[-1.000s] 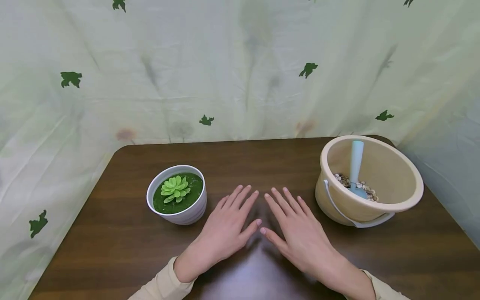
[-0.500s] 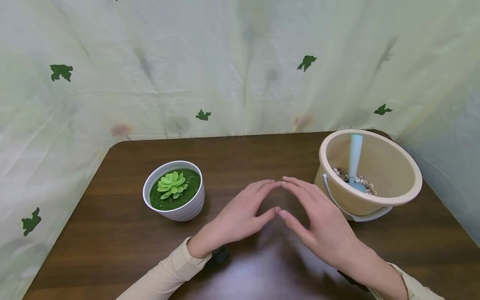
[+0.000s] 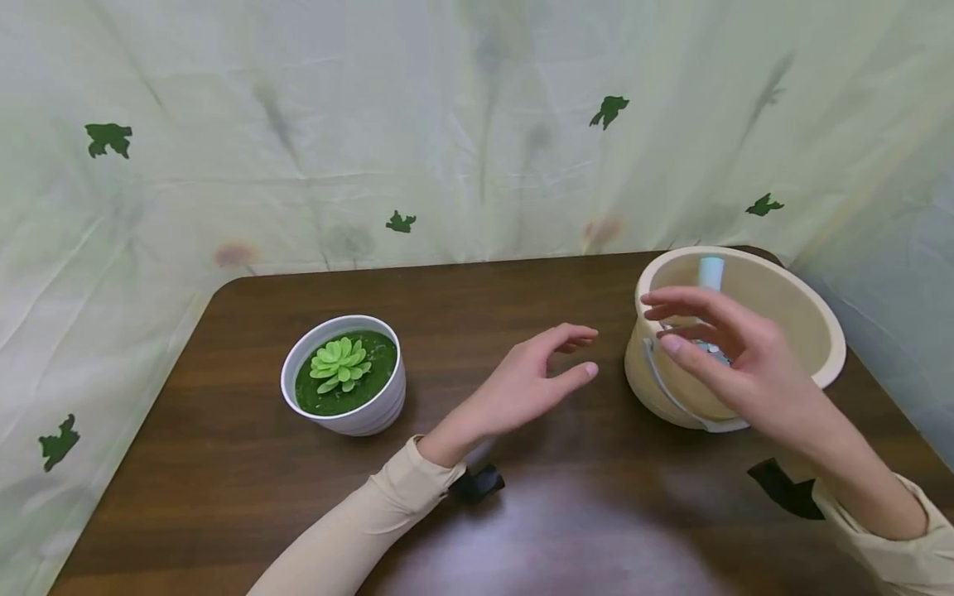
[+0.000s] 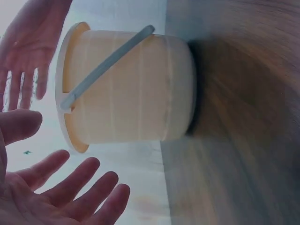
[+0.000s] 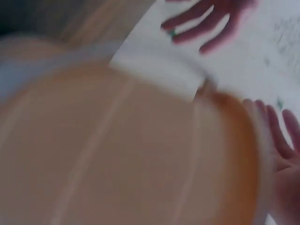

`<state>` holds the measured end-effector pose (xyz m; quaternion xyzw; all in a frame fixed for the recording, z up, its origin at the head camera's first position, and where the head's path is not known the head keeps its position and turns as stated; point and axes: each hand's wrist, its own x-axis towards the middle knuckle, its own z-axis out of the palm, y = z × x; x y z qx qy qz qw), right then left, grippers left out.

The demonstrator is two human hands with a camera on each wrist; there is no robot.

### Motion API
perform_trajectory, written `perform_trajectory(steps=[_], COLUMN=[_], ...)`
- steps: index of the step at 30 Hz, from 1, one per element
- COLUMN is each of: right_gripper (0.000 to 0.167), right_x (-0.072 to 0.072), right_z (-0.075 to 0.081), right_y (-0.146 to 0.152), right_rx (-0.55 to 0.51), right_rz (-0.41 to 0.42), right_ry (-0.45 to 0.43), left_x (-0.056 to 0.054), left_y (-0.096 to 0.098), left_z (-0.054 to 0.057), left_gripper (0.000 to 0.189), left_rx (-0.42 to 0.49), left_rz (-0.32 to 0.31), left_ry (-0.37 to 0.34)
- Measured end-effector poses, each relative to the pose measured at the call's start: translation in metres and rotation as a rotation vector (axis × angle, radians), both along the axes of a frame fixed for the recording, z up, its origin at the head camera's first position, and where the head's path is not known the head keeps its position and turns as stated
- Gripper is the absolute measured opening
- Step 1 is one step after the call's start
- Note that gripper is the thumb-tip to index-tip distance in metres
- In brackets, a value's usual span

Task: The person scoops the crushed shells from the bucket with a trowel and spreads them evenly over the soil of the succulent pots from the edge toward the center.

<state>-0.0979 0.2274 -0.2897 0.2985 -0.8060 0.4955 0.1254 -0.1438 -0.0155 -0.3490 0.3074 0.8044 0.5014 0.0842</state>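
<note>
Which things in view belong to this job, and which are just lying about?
Likely in the job:
tan bucket, nearest the right grip
blue-handled tool inside it

Apparently just about:
potted plant, untouched, though possibly needed later
backdrop sheet with green patches

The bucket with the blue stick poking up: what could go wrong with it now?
The right hand is very near the bucket, so it might bump the blue stick and knock it over. Fingers could also snag the thin carrying handle hanging down the side and maybe tip the bucket. And since it stands by the table's far corner, a hard push might slide it off.
</note>
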Motion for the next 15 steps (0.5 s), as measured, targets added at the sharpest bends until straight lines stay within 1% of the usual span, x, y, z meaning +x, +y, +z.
perform_trajectory(steps=[2,4,7,11,15], right_gripper=[0.046,0.042,0.039,0.036,0.037], right_x=[-0.008,-0.017,-0.031,-0.047,-0.059], right_z=[0.002,0.005,0.006,0.007,0.006], right_y=[0.015,0.030,0.050,0.071,0.086], right_rx=[-0.015,0.002,0.080,0.221,0.373], right_rz=[-0.010,-0.027,-0.066,-0.144,-0.236], right_ry=[-0.050,-0.078,-0.088,-0.099,-0.115], left_x=[-0.004,-0.007,-0.011,-0.014,-0.017], left_y=[0.006,0.011,0.018,0.028,0.042], left_z=[0.002,0.004,0.006,0.010,0.013], left_gripper=[0.039,0.039,0.042,0.050,0.060], left_rx=[0.043,0.084,0.122,0.126,0.120], left_rz=[0.001,0.001,-0.003,-0.010,-0.034], left_ry=[-0.046,-0.089,-0.134,-0.140,-0.100])
